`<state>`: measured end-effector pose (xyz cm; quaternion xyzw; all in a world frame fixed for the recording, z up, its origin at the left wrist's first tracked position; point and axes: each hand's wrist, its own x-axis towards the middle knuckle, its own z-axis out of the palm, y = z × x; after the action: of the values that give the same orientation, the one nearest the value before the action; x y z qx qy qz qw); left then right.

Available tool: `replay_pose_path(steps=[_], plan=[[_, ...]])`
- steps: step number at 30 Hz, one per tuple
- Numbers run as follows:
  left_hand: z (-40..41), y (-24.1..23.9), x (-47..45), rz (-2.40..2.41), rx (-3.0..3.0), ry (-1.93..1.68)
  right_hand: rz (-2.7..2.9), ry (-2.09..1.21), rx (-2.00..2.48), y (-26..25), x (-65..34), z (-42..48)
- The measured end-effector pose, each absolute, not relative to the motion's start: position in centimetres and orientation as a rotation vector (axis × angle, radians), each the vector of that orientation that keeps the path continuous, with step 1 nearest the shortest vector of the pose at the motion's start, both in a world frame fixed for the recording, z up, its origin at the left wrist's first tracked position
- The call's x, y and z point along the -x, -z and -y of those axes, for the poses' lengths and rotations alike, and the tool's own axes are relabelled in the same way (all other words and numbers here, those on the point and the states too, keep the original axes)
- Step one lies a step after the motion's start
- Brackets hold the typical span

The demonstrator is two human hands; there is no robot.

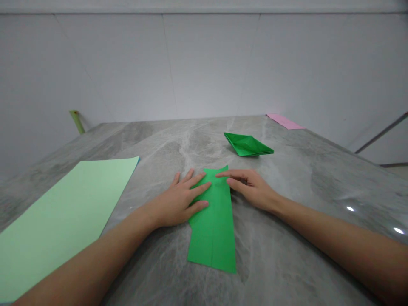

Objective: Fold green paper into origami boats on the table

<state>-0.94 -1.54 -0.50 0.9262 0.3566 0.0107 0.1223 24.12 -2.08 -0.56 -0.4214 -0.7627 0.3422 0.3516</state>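
A folded strip of green paper (pixel 214 229) lies on the grey marble table (pixel 287 238) in front of me. My left hand (pixel 180 199) lies flat and open on the strip's left side, fingers spread and pointing to the far edge. My right hand (pixel 250 187) rests on the strip's far right corner, index finger stretched across the top edge and the other fingers curled, holding nothing. A finished green paper boat (pixel 248 145) sits farther back on the table, apart from both hands.
A large pale green sheet (pixel 63 216) lies on the left, over a blue sheet whose edge just shows. A pink sheet (pixel 285 121) lies at the far right corner. A yellow-green stick (pixel 77 121) leans at the far left. White walls surround the table.
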Motion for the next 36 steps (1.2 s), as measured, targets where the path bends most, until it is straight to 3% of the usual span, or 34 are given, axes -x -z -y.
replay_pose_path(steps=[6,13,23,27,30,33,36], plan=[[1.5,0.8,0.7,-1.082,-2.679,-0.198,2.236,-0.619,0.811,0.1,-24.0,2.7],[0.9,0.6,0.4,-1.302,-2.285,-0.932,1.982,-0.552,0.848,0.2,-24.3,2.9],[1.0,-0.1,0.0,-1.110,-1.770,-0.994,1.846,-0.594,0.695,0.0,-24.9,2.9],[0.9,-0.3,0.6,-1.215,-1.794,-1.592,1.788,-0.409,0.843,-0.2,-24.6,3.0],[0.7,-0.7,1.1,-1.077,-2.158,-1.884,1.616,-0.683,0.954,0.1,-24.4,2.6],[0.7,-0.9,1.3,-0.752,-2.629,-1.576,1.395,-1.203,1.004,0.4,-24.1,2.1],[1.0,-1.1,1.3,-0.540,-2.839,-1.097,1.279,-1.368,1.171,0.2,-23.9,1.8]])
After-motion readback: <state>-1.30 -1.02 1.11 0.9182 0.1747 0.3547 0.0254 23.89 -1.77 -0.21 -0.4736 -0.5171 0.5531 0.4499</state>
